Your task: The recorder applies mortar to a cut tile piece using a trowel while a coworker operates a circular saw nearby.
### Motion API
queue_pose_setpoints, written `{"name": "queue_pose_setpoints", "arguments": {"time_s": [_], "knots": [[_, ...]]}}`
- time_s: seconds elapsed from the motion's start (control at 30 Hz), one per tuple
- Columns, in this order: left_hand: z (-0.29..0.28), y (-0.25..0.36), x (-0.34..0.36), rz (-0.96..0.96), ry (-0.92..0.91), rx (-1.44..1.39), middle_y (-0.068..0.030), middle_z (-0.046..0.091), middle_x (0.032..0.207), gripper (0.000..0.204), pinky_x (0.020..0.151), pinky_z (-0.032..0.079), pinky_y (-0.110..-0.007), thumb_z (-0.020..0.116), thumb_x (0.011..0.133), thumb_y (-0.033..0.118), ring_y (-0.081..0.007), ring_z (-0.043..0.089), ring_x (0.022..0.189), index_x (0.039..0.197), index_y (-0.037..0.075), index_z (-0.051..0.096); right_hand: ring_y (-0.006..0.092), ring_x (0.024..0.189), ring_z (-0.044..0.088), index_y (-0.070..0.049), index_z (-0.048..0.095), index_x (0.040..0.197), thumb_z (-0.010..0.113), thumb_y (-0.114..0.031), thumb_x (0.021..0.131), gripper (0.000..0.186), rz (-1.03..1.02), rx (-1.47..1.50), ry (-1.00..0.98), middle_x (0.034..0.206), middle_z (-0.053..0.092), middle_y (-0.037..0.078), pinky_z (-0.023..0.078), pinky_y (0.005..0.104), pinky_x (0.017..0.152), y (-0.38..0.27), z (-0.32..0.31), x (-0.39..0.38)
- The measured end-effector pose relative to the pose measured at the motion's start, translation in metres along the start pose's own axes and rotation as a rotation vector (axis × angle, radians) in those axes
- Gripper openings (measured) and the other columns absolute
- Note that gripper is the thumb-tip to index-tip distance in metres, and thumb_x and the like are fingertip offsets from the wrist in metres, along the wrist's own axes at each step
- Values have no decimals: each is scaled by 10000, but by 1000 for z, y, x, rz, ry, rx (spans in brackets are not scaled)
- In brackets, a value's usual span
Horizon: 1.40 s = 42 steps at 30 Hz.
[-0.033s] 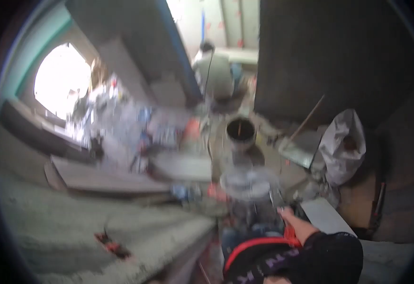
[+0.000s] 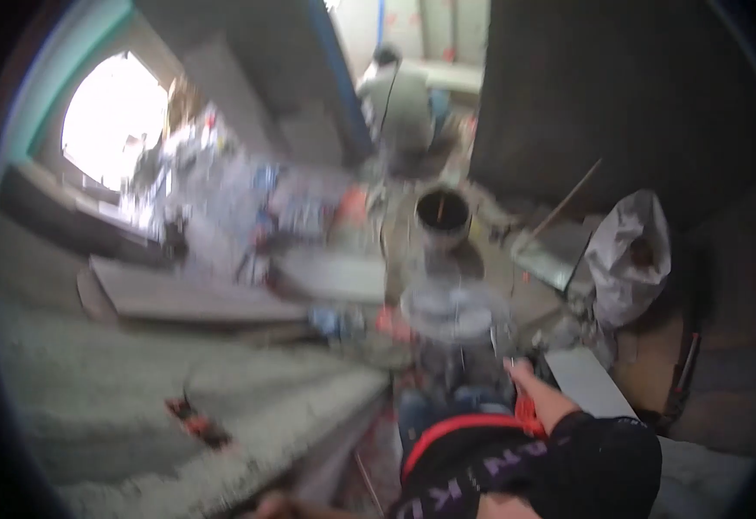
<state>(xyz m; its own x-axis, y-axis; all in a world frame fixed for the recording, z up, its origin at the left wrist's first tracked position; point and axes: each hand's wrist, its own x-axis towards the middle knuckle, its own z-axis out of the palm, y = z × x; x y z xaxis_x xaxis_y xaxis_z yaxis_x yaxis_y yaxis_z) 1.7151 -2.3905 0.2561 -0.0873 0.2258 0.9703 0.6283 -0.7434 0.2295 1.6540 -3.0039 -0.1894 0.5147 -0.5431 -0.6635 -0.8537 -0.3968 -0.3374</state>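
Note:
My right hand (image 2: 516,367) reaches forward from a black short sleeve, its fingers closed around a slim greyish tool (image 2: 500,342) too blurred to name. Just ahead of that hand is a pale, rounded, whitish shape (image 2: 456,310), smeared by motion. At the lower edge, part of my left hand (image 2: 278,505) shows beside a pale rough ledge (image 2: 283,432); its fingers are too blurred to read. On the ledge lies a small red and dark tool (image 2: 196,424).
A bucket (image 2: 443,221) with dark contents stands ahead. To its right are a long stick (image 2: 568,201), a white sack (image 2: 627,259) and a pale board (image 2: 590,381). Boards (image 2: 188,294) and clutter cover the left floor. Another person (image 2: 404,108) crouches in the opening between dark panels.
The scene sits slightly higher in the picture. Part of my left hand has come in at the lower edge. My right hand keeps its closed hold in front of me.

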Motion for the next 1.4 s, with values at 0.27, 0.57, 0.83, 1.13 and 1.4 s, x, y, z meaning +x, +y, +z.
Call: {"name": "queue_pose_setpoints", "arguments": {"time_s": [0.27,0.57,0.83,1.13,1.4], "knots": [[-47,70,79,94,157,-352,-353,465,1514,544,1167,396,-490,420,1106,250,-429,503,1384,1426,-187,471,172,507,604,-54,685,767,760,-428,942,420,12,283,-162,649,639,45,487,364,482,-15,1,-9],[-54,83,84,79,101,-380,-362,370,1592,598,1226,324,-514,446,1094,298,-444,409,1477,1459,-176,448,201,560,664,-32,721,787,757,-432,934,428,123,265,-158,683,697,77,514,377,530,-12,-20,-27],[-47,84,84,69,120,-349,-358,431,1538,619,1175,384,-473,456,1078,263,-399,499,1396,1491,-191,381,169,493,583,-82,671,823,710,-437,980,390,92,292,-232,653,616,23,497,379,459,-31,-25,-26],[-48,78,86,156,89,-300,-362,361,1595,590,1238,299,-555,377,1096,304,-458,350,1515,1450,-152,497,181,494,579,-63,669,758,759,-395,949,393,105,361,-235,645,621,41,464,356,457,-39,-24,-28],[-50,93,91,148,112,-293,-380,379,1575,600,1238,295,-557,378,1095,319,-463,365,1506,1434,-159,510,164,478,559,-101,633,784,732,-449,968,406,41,275,-216,647,599,22,472,364,455,-26,-22,-5]]}}
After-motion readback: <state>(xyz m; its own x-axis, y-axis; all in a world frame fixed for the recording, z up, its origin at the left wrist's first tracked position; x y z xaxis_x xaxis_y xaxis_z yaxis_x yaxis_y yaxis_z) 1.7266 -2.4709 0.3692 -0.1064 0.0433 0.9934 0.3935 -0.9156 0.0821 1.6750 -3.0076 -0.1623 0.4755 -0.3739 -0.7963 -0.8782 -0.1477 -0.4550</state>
